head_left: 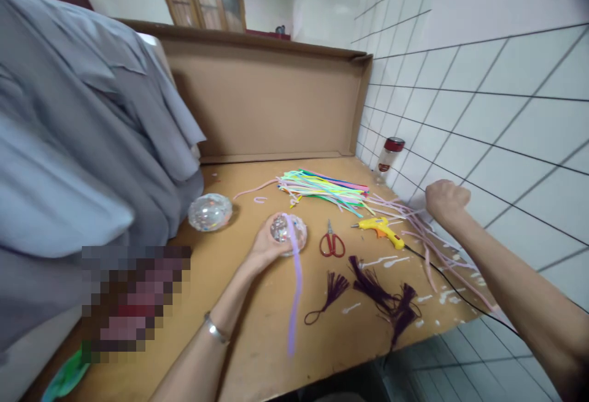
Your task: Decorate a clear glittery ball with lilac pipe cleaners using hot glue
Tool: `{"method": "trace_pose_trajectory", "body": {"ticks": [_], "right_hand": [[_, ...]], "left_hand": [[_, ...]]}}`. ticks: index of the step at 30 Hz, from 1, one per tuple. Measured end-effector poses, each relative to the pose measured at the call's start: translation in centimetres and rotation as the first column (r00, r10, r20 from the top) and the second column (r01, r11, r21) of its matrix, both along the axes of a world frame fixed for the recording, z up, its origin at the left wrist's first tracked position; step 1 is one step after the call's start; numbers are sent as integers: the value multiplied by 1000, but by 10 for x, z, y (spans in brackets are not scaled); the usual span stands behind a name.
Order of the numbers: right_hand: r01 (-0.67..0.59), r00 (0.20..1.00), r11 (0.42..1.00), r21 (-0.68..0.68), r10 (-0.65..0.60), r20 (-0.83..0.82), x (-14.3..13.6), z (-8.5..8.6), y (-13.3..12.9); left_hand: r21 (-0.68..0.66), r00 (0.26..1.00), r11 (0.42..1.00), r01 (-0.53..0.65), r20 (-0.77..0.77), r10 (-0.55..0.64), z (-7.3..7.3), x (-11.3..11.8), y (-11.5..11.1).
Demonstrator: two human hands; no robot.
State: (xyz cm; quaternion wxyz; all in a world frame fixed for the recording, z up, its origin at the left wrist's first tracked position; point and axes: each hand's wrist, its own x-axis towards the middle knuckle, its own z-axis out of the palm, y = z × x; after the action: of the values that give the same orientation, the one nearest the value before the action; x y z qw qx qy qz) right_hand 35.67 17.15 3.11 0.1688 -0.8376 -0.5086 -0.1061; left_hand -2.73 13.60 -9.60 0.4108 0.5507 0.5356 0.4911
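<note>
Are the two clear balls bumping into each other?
Apart. The head view shows a stretch of table, and the left hand, between the held ball and the other ball.

open tabletop (260, 340) beside purple strip (298, 285), scissors (330, 239) right, cardboard (276, 101) behind

Clear ball (280, 230), centre: glossy, plastic-looking. Lilac strip (299, 279), lower centre: matt. Scissor blades (329, 226), right of centre: metal (handles (332, 247) glossy, plastic-looking). Wall tiles (460, 126), upper right: smooth, glossy. Cloth (92, 113), left: matt.
</note>
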Motion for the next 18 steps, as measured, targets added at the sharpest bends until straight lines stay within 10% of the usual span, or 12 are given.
{"method": "trace_pose_trajectory", "body": {"ticks": [3,9,18], "right_hand": [[-200,972,978,-54,205,119,-53,-19,-22],[-581,791,752,-312,612,4,-174,-87,-73],[-595,778,739,-315,628,3,-198,-111,-42]], "left_hand": [[35,999,999,22,38,-24,2,0,-1],[3,999,1000,-13,30,13,8,-6,-2],[28,1000,1000,8,1,-8,3,-4,-2]]}}
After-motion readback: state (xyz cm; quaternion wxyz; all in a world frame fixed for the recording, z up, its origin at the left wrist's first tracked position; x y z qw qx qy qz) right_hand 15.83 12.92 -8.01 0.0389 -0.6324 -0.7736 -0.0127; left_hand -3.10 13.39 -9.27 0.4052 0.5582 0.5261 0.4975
